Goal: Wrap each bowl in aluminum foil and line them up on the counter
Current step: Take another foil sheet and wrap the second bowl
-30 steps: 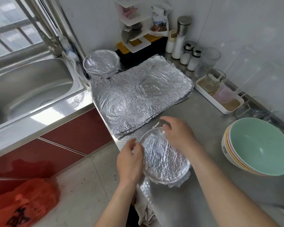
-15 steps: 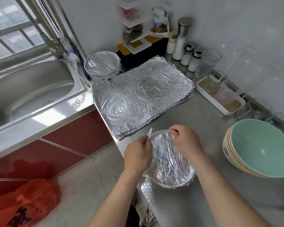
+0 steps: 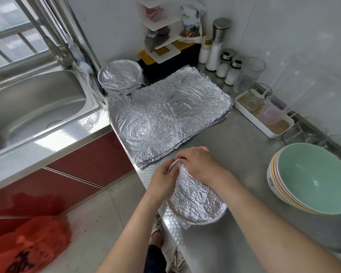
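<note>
The foil-covered bowl (image 3: 195,198) stood at the near edge of the counter (image 3: 244,146), its mouth fully sheeted. The left hand (image 3: 161,180) and the right hand (image 3: 199,164) met at the bowl's far rim, the fingers of each curled down and pinching the foil against that rim. Loose foil showed below the near rim; whether it was tucked under could not be told.

Step in hand, by judgement: crimping the sheet round the rim of the second bowl. The next move called for working the pinch round the rest of the rim with light pressure, since thin foil tears readily, then carrying the bowl to the row.

To the right, well apart, a stack of bare bowls (image 3: 311,178) awaited wrapping. Beyond the hands lay the stack of foil sheets (image 3: 165,117). At its far left corner, beside the sink (image 3: 28,107), stood one wrapped bowl (image 3: 119,76), the likely start of the line.
</note>
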